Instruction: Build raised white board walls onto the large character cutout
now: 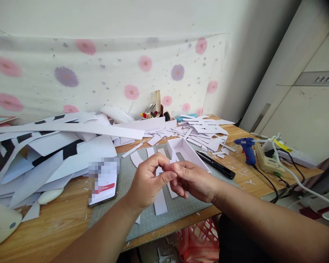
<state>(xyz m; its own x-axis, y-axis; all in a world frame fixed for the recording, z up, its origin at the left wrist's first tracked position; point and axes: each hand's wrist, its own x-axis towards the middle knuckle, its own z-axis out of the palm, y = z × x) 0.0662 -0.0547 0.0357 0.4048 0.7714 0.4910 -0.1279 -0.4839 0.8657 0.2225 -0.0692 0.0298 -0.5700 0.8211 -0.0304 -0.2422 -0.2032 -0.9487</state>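
Over the cutting mat [112, 215], my left hand [149, 179] and my right hand [199, 180] meet fingertip to fingertip. Both are closed in a pinch; anything held between them is too small or hidden to make out. Under and behind them lie flat white board pieces, among them a straight strip [160, 205] and a curved piece [136, 158]. An open-topped white tray-like form [199, 157] with thin upright walls stands just beyond my right hand. Beside its right wall rests a black utility knife [218, 165].
A phone [102, 186] lies on the mat's left edge. White sheets [57, 160] are heaped at left, and offcuts [208, 131] at back right. On the right are a blue glue gun [247, 149], a power strip [268, 159] and cables. A red basket [199, 241] sits below the table edge.
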